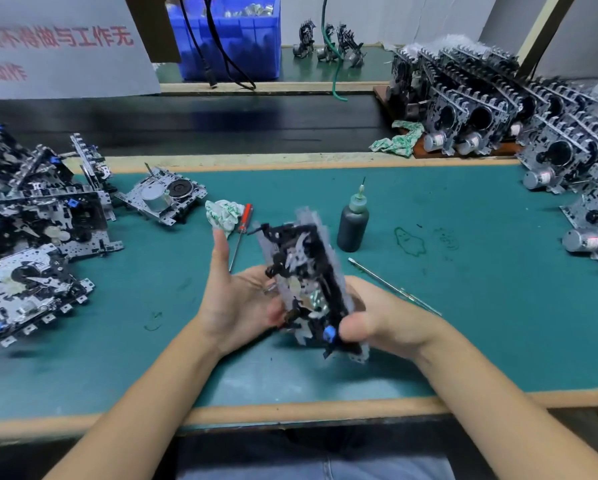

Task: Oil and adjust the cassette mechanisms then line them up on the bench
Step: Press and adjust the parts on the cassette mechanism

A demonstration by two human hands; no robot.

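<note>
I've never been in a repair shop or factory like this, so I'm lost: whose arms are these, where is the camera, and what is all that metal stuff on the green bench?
There is no machine here, only a person at a workbench. The single picture comes from a camera worn on their head, looking down at their own arms.

The right hand grips a cassette mechanism, blurred from motion, held on edge. The left hand is open beside it, palm against it.

On the green mat stand a dark oil bottle with a needle tip, a red-handled screwdriver, a crumpled rag and a thin metal tool.

A loose pile of mechanisms lies at the left; upright rows of mechanisms stand at the right.
</note>
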